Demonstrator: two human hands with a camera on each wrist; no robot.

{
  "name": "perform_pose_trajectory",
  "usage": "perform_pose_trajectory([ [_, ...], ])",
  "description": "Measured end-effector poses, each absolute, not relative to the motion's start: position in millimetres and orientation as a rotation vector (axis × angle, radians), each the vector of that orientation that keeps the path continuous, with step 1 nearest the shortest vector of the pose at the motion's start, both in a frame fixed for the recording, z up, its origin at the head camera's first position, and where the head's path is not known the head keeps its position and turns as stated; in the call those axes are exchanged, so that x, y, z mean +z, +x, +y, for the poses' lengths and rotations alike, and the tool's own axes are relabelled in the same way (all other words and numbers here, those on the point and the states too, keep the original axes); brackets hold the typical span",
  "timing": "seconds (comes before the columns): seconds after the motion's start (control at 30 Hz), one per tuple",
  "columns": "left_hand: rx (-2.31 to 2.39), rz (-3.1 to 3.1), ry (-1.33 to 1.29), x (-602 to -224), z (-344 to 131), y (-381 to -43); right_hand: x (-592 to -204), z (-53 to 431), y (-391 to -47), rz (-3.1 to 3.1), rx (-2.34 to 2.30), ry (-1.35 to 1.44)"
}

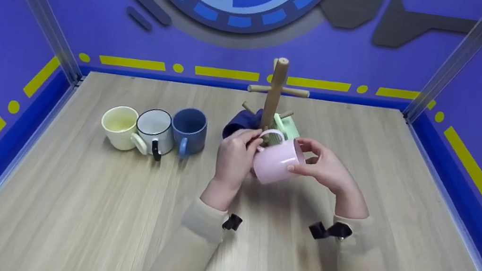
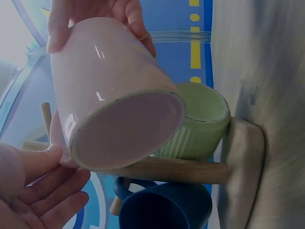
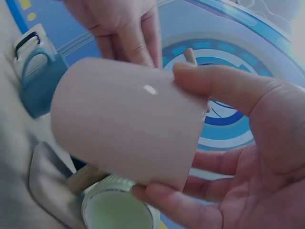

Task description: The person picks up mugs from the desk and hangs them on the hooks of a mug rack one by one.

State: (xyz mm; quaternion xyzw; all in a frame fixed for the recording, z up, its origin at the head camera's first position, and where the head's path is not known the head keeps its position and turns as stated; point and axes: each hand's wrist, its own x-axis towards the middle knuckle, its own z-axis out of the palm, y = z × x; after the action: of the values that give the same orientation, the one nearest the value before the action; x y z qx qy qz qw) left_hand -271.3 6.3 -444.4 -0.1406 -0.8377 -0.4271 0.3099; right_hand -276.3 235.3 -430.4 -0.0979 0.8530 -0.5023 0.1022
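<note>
currently | right hand [image 1: 326, 169] gripping pink mug [image 1: 274, 163] at rim | left hand [image 1: 235, 156] pinching its handle | mug tipped sideways, before wooden rack [image 1: 274, 93] | navy mug [image 1: 237, 122], green mug [image 1: 291, 127] at rack

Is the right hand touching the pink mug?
Touching: the right wrist view shows the right hand gripping the pink mug, thumb laid on it.

At left you see a pale-yellow mug [image 1: 118, 130], a black-rimmed white mug [image 1: 164, 142] and a blue mug [image 1: 193, 139]; farther right, a plain pink mug [image 1: 275, 163] near a navy mug [image 1: 237, 122] and a ribbed pale-green mug [image 1: 290, 127].
</note>
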Motion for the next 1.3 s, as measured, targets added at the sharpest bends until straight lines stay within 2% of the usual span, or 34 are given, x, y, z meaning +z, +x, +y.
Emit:
perform_pose_trajectory([
  [0.3, -1.078, -2.331, -0.291, -454, 11, -279, -433, 222, -281, 2.47, -1.521, -0.17],
  [1.3, -0.965, -2.459, -0.222, -470, 16, -285, -448, 202, -286, 2.649, -1.409, -0.102],
])
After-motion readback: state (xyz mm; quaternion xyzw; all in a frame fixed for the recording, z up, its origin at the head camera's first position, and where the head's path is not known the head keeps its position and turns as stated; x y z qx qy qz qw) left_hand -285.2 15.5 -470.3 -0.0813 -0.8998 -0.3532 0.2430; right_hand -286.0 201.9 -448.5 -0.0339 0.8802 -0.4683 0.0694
